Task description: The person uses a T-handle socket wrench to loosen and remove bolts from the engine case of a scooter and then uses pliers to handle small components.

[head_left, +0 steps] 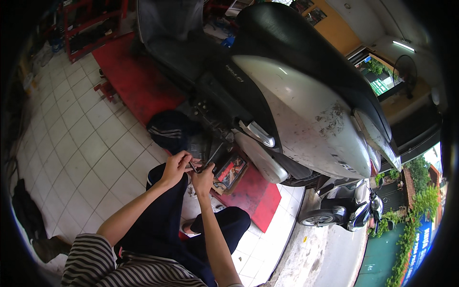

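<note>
Close together in front of the scooter, my two hands work just above my knees. The fingers of my left hand (pixel 176 169) are closed on a small dark part (pixel 193 167), too small to name. My right hand (pixel 203 181) is closed right beside it, round a thin metal rod (pixel 215 154) that points up toward the scooter; its lower end is hidden in the fingers. Past the hands stands the silver-grey scooter (pixel 306 105), its dark mechanical parts (pixel 208 115) exposed low on the side facing me.
The scooter stands on a red platform (pixel 253 201). A box of small items (pixel 230 173) lies on it by my right hand. A dark striped cloth item (pixel 167 131) rests at its edge. White tiles (pixel 95 138) spread left; another motorbike (pixel 342 208) is parked outside.
</note>
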`<state>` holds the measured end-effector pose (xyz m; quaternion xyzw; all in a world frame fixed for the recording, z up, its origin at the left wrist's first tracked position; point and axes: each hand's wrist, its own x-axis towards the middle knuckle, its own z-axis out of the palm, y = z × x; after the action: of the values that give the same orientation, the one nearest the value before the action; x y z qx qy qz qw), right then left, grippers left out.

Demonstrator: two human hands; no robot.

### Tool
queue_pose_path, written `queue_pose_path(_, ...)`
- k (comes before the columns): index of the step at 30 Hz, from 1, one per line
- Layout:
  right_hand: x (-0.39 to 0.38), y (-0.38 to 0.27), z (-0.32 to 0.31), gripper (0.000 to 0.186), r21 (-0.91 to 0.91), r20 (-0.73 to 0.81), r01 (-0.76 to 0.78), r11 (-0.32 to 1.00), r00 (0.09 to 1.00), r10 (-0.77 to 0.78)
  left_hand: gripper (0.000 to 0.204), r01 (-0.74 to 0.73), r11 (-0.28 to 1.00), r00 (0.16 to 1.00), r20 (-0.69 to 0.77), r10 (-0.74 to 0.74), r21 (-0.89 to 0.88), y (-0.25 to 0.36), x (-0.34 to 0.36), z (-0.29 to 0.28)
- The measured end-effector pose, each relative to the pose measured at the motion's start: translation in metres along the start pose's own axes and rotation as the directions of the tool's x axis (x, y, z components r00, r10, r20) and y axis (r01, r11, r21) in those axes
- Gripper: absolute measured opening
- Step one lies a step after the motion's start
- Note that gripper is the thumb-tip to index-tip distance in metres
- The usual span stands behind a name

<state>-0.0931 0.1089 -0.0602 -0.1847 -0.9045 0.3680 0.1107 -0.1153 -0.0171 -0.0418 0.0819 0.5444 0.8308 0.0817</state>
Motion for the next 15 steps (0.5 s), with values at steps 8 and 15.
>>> queue_pose_path(8, -0.001, 0.060, -0.063, 0.030, 0.508, 0.441, -0.084, 0.857, 0.880, -0.175, 0.029, 0.118, 0.964, 0.985, -0.094, -0.144, -0.239, -0.001, 0.008, -0.004)
queue_pose_path(15, -0.007, 0.051, -0.064, 0.032, 0.367, 0.382, 0.052, 0.929, 0.902, -0.202, 0.034, 0.146, 0.977, 0.986, -0.056, -0.156, -0.154, -0.015, 0.005, -0.012)
